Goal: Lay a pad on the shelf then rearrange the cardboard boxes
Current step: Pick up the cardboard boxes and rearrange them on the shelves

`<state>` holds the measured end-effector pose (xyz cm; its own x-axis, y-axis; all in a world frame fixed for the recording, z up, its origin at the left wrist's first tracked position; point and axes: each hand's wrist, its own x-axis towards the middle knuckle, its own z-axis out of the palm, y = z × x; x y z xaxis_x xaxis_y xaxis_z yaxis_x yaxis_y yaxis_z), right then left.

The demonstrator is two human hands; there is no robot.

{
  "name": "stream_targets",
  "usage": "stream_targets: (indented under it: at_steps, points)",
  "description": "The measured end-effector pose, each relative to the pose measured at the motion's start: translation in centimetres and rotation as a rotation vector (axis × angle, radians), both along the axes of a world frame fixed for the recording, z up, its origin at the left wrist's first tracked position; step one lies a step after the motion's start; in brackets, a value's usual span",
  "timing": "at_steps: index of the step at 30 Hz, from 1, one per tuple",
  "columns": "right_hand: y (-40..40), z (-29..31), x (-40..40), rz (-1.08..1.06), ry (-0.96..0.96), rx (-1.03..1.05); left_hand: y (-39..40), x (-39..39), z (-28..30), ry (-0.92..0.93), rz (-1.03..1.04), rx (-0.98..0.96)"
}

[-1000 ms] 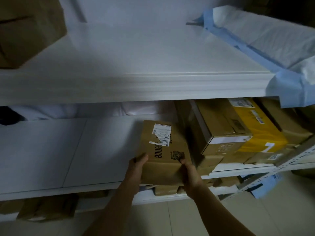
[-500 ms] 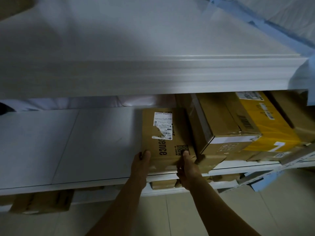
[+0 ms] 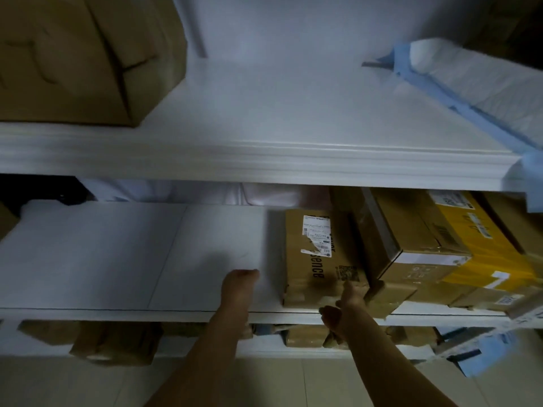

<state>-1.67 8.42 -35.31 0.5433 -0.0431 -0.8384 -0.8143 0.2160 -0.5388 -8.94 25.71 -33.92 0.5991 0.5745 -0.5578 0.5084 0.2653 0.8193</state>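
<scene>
A brown cardboard box with a torn white label stands on the middle shelf, against a stack of cardboard boxes on its right. The shelf is covered by a white pad. My left hand hovers over the pad just left of the box, apart from it and holding nothing. My right hand is at the box's front right corner. Its thumb touches the front face, and its fingers curl loosely below the shelf edge. A blue-and-white pad lies on the upper shelf at the right.
A large cardboard box sits on the upper shelf at the left. A yellow box lies in the right stack. More cardboard boxes fill the bottom shelf. The floor below is tiled.
The labelled box has been pushed further back on the shelf. My left hand has let go and moved left. My right hand has slipped down to the front corner. The view has tilted up.
</scene>
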Motion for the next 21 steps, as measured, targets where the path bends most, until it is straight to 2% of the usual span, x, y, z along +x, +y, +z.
stream_targets:
  at_steps: [4,10,16,21]
  points:
    - [3.4,3.2,-4.4,0.248,-0.125,0.019,3.2,-4.5,2.3,-0.096,0.071,0.017]
    - [10.4,9.7,-10.2,0.479,-0.348,0.165,8.9,-10.6,7.1,-0.215,0.193,0.142]
    - [15.7,19.0,-13.1,0.490,-0.646,0.333,13.6,-13.8,14.6,-0.448,0.376,0.288]
    - [17.5,27.1,-12.6,0.378,-0.959,0.266,16.6,-13.8,22.1,-0.590,0.428,0.516]
